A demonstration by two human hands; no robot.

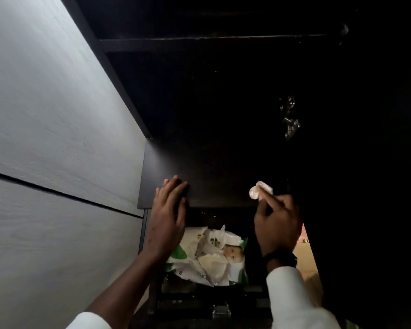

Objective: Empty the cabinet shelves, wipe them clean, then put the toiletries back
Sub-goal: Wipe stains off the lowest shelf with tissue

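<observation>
A crumpled wipe is pinched in the right hand fingers at the dark shelf front edge, likely for wiping. The left hand is laid flat on the shelf, fingers together, probably for bracing. A wipes pack lies below the shelf.

I am looking into a home storage cabinet, likely in a bathroom or bedroom. Its dark wooden shelf and a pale door panel fill the view. On the lower shelf, near its front edge, lies a pack of baby wipes. Tiled floor shows at lower right.
</observation>
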